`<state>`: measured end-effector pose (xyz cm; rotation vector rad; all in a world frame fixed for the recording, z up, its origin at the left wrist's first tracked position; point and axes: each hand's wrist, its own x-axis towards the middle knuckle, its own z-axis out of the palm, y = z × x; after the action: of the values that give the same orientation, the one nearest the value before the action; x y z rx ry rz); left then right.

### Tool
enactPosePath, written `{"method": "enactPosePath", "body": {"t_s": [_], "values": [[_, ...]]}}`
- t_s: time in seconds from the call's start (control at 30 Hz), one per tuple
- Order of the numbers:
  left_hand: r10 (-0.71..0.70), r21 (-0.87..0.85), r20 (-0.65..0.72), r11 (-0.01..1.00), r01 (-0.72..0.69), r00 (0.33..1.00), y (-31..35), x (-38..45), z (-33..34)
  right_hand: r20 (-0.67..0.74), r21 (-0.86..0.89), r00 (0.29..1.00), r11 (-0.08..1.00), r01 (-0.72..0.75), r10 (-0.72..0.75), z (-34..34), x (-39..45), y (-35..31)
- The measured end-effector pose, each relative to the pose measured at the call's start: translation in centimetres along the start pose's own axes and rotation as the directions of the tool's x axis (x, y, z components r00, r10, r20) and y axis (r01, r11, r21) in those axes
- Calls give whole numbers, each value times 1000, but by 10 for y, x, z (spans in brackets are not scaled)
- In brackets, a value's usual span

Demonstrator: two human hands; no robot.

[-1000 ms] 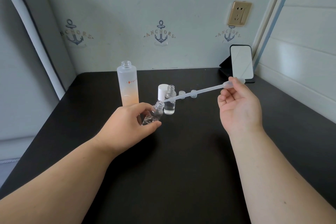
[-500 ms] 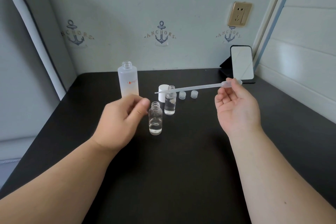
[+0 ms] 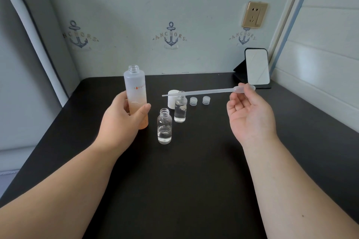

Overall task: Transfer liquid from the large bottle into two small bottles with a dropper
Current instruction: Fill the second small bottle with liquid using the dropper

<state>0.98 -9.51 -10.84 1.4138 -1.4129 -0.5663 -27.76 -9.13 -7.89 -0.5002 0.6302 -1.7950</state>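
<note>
My left hand (image 3: 121, 120) grips the tall frosted large bottle (image 3: 136, 91), uncapped, with orange tint at its base, held upright and lifted toward me. My right hand (image 3: 250, 114) pinches the bulb of a clear plastic dropper (image 3: 206, 92), which lies almost level with its tip pointing left above the far small bottle. Two clear small bottles stand open on the black table (image 3: 194, 170): the near one (image 3: 164, 126) holds a little liquid, the far one (image 3: 180, 107) holds more.
A white cap (image 3: 172, 101) stands behind the far small bottle. Two small clear caps (image 3: 193, 101) (image 3: 206, 100) sit to its right. A phone-like mirror on a black stand (image 3: 256, 67) leans at the back right corner. Walls close the back and right.
My left hand set the near small bottle down on the table, let go, then moved left and took hold of the large bottle. The dropper levelled out in my right hand.
</note>
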Motion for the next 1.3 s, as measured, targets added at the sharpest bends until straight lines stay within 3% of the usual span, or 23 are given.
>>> {"method": "enactPosePath", "body": {"t_s": [0.3,0.8,1.03,1.3], "values": [[75,16,29,997,-76,997,6,-5,-4,36,52,999,998,32,-34,3,-2,-1],[169,150,66,973,-177,983,11,-8,-4,55,-31,996,997,73,-71,4,-5,-2],[243,251,10,938,-238,970,5,-6,-4,54,-126,993,985,114,-108,2,-5,-4],[335,338,26,884,-324,942,4,-4,-1,201,-268,974,950,159,-106,9,-10,6]]}}
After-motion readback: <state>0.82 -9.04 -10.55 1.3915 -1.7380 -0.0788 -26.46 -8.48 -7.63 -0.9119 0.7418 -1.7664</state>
